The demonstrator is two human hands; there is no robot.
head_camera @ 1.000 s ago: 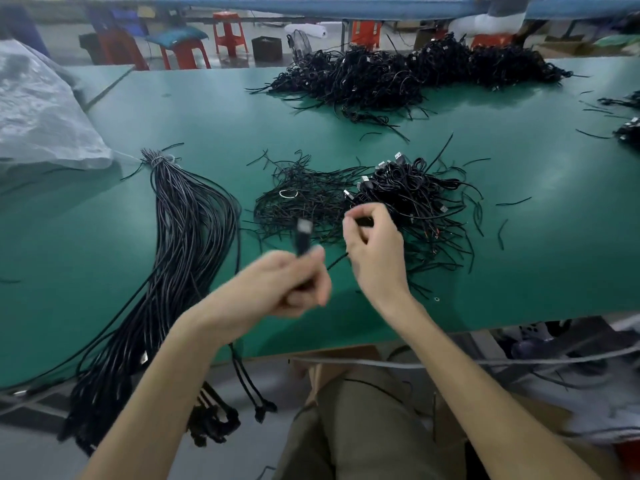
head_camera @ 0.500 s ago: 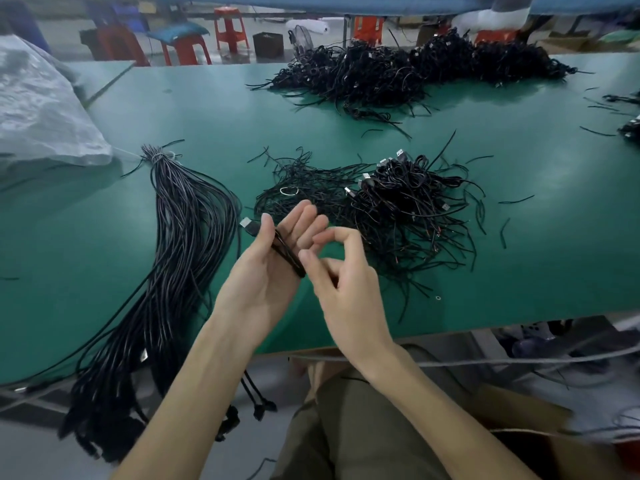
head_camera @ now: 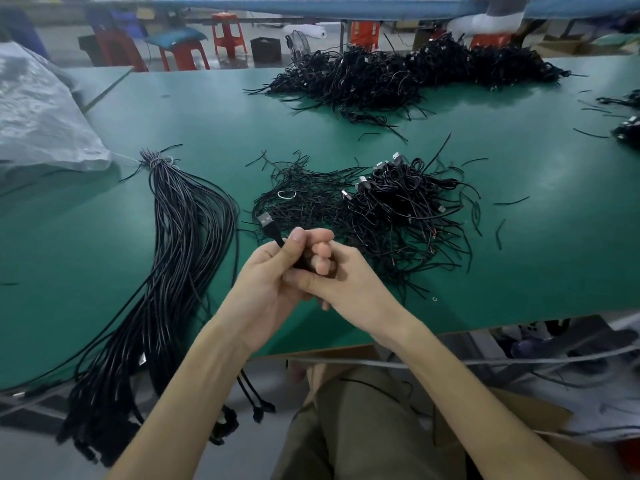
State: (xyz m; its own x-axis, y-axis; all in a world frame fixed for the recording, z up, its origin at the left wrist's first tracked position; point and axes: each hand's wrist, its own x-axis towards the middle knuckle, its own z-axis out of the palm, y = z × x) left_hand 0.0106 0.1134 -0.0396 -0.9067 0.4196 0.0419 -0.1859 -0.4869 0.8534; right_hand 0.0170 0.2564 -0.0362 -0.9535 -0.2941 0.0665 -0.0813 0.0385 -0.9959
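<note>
With our left hand [head_camera: 266,292] and right hand [head_camera: 353,285] both curled round the cable [head_camera: 272,233] above the table [head_camera: 519,271] edge (plug poking up-left), we'd best coil it in tight, even loops, never slackening.

left hand [head_camera: 266,292] grips USB cable [head_camera: 268,226] | right hand [head_camera: 349,285] against left, grip hidden

Wide bare table [head_camera: 561,258] lies open off the right hand [head_camera: 349,285], a clean lane there. The tangled pile [head_camera: 398,216] crowds in just beyond the knuckles, and the long cable bundle [head_camera: 187,244] fences off the left hand [head_camera: 270,289] side.
</note>
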